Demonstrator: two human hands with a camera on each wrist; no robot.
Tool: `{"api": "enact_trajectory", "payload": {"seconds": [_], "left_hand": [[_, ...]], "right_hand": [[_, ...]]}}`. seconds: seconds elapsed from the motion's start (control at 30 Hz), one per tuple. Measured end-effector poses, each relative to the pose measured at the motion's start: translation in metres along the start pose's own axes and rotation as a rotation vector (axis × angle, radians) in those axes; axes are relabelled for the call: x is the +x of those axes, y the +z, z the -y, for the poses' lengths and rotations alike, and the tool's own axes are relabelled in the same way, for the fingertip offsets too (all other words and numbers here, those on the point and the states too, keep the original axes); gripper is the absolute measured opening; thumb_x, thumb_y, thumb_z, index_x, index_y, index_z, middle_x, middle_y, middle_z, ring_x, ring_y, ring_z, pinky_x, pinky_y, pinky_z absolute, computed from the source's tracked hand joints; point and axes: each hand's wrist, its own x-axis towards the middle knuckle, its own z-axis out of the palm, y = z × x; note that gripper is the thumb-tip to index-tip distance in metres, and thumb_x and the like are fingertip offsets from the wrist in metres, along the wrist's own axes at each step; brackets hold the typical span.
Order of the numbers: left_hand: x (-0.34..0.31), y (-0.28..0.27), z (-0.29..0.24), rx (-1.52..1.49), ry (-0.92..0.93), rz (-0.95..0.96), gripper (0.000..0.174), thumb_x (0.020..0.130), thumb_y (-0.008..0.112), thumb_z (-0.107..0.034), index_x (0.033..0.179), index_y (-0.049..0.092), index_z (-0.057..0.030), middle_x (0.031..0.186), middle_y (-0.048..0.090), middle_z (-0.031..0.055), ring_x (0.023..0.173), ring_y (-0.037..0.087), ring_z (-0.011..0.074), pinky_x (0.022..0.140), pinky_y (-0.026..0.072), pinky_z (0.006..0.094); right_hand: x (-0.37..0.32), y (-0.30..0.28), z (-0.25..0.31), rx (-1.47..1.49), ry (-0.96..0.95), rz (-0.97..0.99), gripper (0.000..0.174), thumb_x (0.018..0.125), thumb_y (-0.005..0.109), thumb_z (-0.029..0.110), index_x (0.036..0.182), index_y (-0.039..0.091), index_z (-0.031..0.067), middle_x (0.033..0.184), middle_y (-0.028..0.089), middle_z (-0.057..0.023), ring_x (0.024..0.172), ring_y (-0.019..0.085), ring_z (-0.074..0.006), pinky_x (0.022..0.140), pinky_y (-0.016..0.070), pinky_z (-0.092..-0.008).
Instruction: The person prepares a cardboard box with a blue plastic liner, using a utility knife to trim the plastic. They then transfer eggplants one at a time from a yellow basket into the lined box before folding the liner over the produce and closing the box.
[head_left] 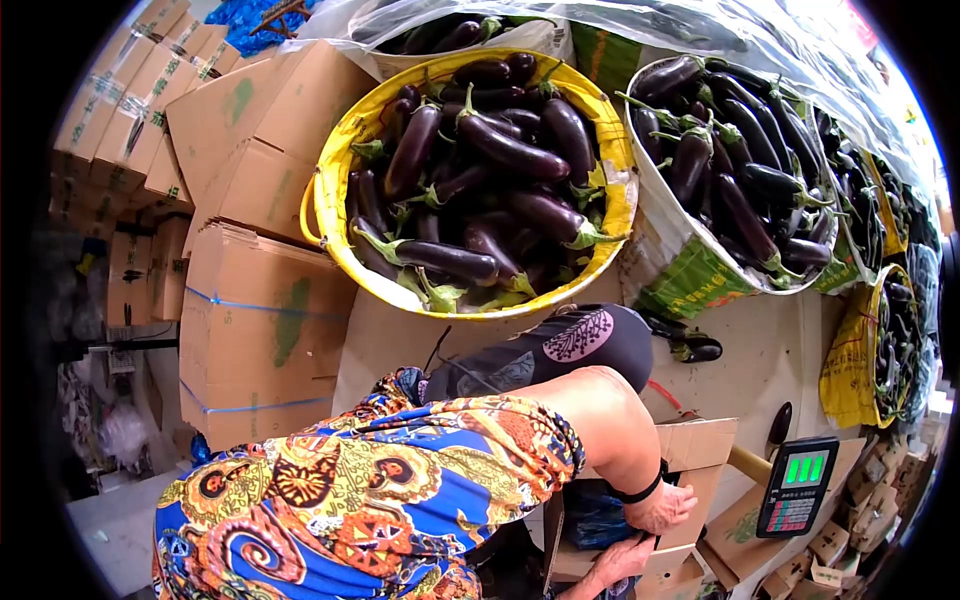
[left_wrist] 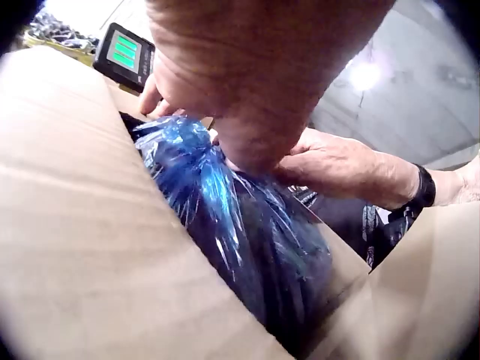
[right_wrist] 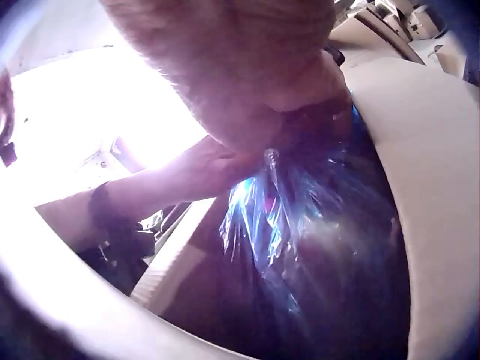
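A blue plastic bag (head_left: 590, 518) sits inside an open cardboard box (head_left: 697, 447), its film bunched into a gathered neck at the top. My left hand (head_left: 660, 508), with a black band at the wrist, grips this bunched plastic over the box. Close beside it, my right hand (head_left: 618, 563) pinches the same neck, a small twist of film showing below the thumb in the right wrist view. Both hands meet over the bag (left_wrist: 262, 240), and most fingertips are hidden behind the palms. What fills the bag is hidden.
A scale display (head_left: 797, 487) with green digits stands just beyond the box. A yellow-rimmed tub (head_left: 312, 205) of eggplants and a white sack (head_left: 815, 280) of more stand ahead. Loose eggplants (head_left: 697, 349) lie on the floor. Stacked cardboard (head_left: 255, 330) is at left.
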Motion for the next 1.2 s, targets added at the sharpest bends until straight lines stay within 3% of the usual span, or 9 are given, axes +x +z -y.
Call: {"api": "enact_trajectory", "payload": {"seconds": [0.23, 0.4, 0.6, 0.77, 0.83, 0.9, 1.03, 1.1, 1.2], "left_hand": [[-0.026, -0.009, 0.026, -0.383, 0.039, -0.203, 0.029, 0.069, 0.066, -0.033, 0.088, 0.065, -0.0117, 0.097, 0.056, 0.0041, 0.103, 0.049, 0.0279, 0.087, 0.0394, 0.0506], [-0.038, -0.01, 0.03, -0.505, 0.115, -0.204, 0.064, 0.069, 0.079, -0.038, 0.126, 0.058, -0.0174, 0.137, 0.046, 0.0081, 0.137, 0.034, 0.035, 0.108, 0.0321, 0.0541], [-0.033, -0.021, 0.025, -0.351, 0.094, -0.006, 0.064, 0.077, 0.074, -0.044, 0.134, 0.054, -0.023, 0.149, 0.039, 0.0068, 0.143, 0.029, 0.0349, 0.113, 0.0278, 0.0524], [-0.035, -0.014, 0.026, -0.312, 0.106, -0.046, 0.063, 0.078, 0.072, -0.041, 0.135, 0.054, -0.0212, 0.151, 0.038, 0.0075, 0.143, 0.029, 0.0345, 0.113, 0.0286, 0.0525], [-0.037, -0.012, 0.027, -0.315, 0.118, -0.078, 0.063, 0.078, 0.071, -0.04, 0.135, 0.054, -0.0209, 0.151, 0.038, 0.0077, 0.142, 0.031, 0.0348, 0.113, 0.0287, 0.0531], [-0.037, -0.009, 0.026, -0.318, 0.124, -0.085, 0.063, 0.077, 0.071, -0.039, 0.135, 0.054, -0.0206, 0.151, 0.038, 0.0081, 0.142, 0.031, 0.0352, 0.113, 0.0286, 0.0536], [-0.034, -0.012, 0.028, -0.342, 0.142, -0.05, 0.061, 0.079, 0.07, -0.039, 0.135, 0.055, -0.0195, 0.151, 0.037, 0.0096, 0.141, 0.031, 0.0365, 0.113, 0.0286, 0.0543], [-0.034, -0.015, 0.033, -0.342, 0.157, -0.024, 0.06, 0.081, 0.069, -0.04, 0.135, 0.055, -0.0189, 0.151, 0.037, 0.0105, 0.141, 0.031, 0.0373, 0.112, 0.0286, 0.0547], [-0.035, -0.02, 0.033, -0.364, 0.162, 0.028, 0.063, 0.084, 0.068, -0.046, 0.137, 0.053, -0.0168, 0.154, 0.034, 0.013, 0.142, 0.029, 0.0403, 0.112, 0.0286, 0.0565]], "right_hand": [[0.009, 0.001, 0.005, -0.133, 0.2, 0.007, 0.033, 0.098, 0.048, 0.025, 0.114, 0.067, 0.0021, 0.096, 0.067, -0.0277, 0.087, 0.063, -0.047, 0.078, 0.0498, -0.0515], [-0.002, 0.018, -0.002, 0.046, 0.222, -0.081, 0.029, 0.094, 0.054, 0.016, 0.116, 0.066, 0.0008, 0.101, 0.068, -0.0253, 0.097, 0.065, -0.0426, 0.082, 0.0506, -0.0484], [0.006, 0.018, 0.008, 0.165, 0.155, -0.218, 0.016, 0.089, 0.056, 0.007, 0.103, 0.059, -0.002, 0.09, 0.064, -0.0276, 0.087, 0.062, -0.0476, 0.078, 0.0489, -0.0522], [-0.037, -0.039, 0.034, 0.358, 0.124, 0.193, 0.066, 0.084, 0.075, 0.033, 0.13, 0.053, -0.0078, 0.127, 0.058, -0.0311, 0.118, 0.056, -0.0434, 0.102, 0.0442, -0.0471], [-0.062, -0.067, 0.043, 0.304, -0.195, 0.219, 0.079, 0.075, 0.082, 0.04, 0.131, 0.053, -0.0079, 0.136, 0.053, -0.0294, 0.128, 0.049, -0.0429, 0.109, 0.038, -0.0476], [-0.079, -0.093, 0.069, 0.468, -0.202, 0.402, 0.07, 0.076, 0.081, 0.027, 0.133, 0.053, -0.0041, 0.138, 0.053, -0.0251, 0.129, 0.051, -0.0397, 0.108, 0.0406, -0.044], [-0.087, -0.055, 0.059, 0.403, -0.238, 0.264, 0.019, 0.077, 0.069, 0.007, 0.095, 0.064, 0.0026, 0.089, 0.067, -0.0136, 0.083, 0.067, -0.0337, 0.073, 0.0545, -0.044], [-0.076, -0.057, 0.057, 0.449, -0.16, 0.295, 0.012, 0.078, 0.069, 0.007, 0.088, 0.064, 0.0034, 0.084, 0.067, -0.0128, 0.081, 0.067, -0.0331, 0.07, 0.054, -0.043], [-0.059, -0.052, 0.051, 0.253, -0.063, 0.078, 0.043, 0.069, 0.084, 0.03, 0.096, 0.063, 0.004, 0.096, 0.065, -0.0148, 0.095, 0.062, -0.0336, 0.08, 0.051, -0.0423]]}}
